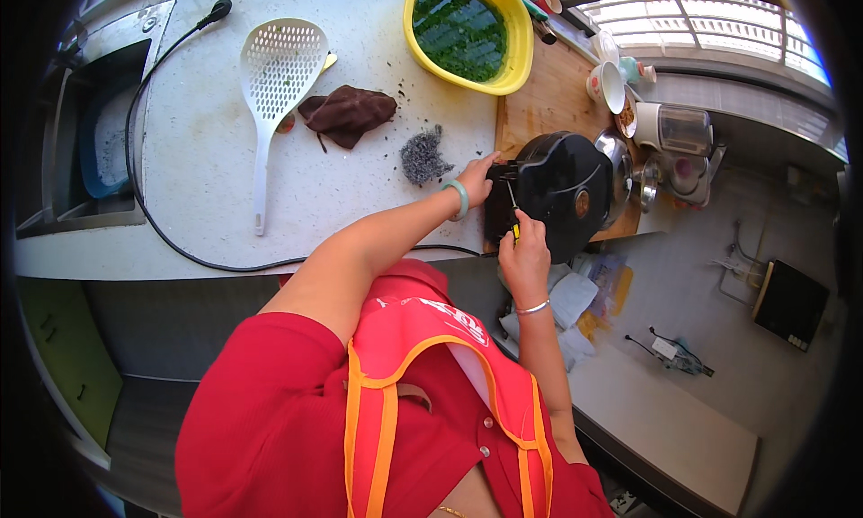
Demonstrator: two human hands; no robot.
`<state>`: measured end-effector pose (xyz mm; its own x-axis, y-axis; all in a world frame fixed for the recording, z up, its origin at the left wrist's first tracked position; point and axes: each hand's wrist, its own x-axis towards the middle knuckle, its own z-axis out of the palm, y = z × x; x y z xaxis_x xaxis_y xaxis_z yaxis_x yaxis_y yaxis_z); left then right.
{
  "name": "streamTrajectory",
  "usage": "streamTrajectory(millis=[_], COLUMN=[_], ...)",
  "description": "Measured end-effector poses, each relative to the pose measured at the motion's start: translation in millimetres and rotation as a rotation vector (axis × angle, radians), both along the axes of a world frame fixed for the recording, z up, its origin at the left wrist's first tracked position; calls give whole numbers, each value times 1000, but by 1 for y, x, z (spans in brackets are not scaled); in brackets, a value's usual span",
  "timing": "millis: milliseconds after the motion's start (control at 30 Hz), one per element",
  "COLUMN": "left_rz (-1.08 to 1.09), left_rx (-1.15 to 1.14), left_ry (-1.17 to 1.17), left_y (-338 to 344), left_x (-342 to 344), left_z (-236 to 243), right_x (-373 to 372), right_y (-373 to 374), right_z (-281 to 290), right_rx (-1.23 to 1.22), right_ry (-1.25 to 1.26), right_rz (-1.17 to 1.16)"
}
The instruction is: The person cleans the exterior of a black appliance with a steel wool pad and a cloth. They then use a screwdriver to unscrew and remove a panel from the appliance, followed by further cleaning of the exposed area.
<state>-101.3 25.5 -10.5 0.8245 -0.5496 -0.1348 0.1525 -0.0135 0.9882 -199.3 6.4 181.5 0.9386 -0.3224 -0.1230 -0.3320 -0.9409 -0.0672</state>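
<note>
A round black electric appliance (562, 185), which looks like an electric griddle, stands at the counter's right part with its hinge side toward my hands. My left hand (476, 181), a pale green bangle on its wrist, grips the hinge part at the appliance's left edge. In my right hand (526, 257) is a screwdriver (516, 229) with a yellow and black handle. Its thin metal shaft points away from me at the hinge part; whether the tip sits in a screw I cannot make out. A silver bracelet circles my right wrist.
Left of my hands lie a steel wool scrubber (424, 156), a brown cloth (349, 115) and a white slotted skimmer (270, 95). A yellow basin (517, 68) holds greens in water. The black cord (135, 149) curves along the counter near the sink (135, 68). Bowls (606, 86) crowd the wooden board (548, 95).
</note>
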Motion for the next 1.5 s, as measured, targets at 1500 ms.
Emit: streamTrajectory(millis=[1500], left_rz=[-294], left_rx=[353], left_ry=[-339], left_y=[107], left_x=[-17], left_z=[84], right_x=[46], right_y=[1], right_z=[-109], right_rx=[1368], right_ry=[-360], right_rz=[-885])
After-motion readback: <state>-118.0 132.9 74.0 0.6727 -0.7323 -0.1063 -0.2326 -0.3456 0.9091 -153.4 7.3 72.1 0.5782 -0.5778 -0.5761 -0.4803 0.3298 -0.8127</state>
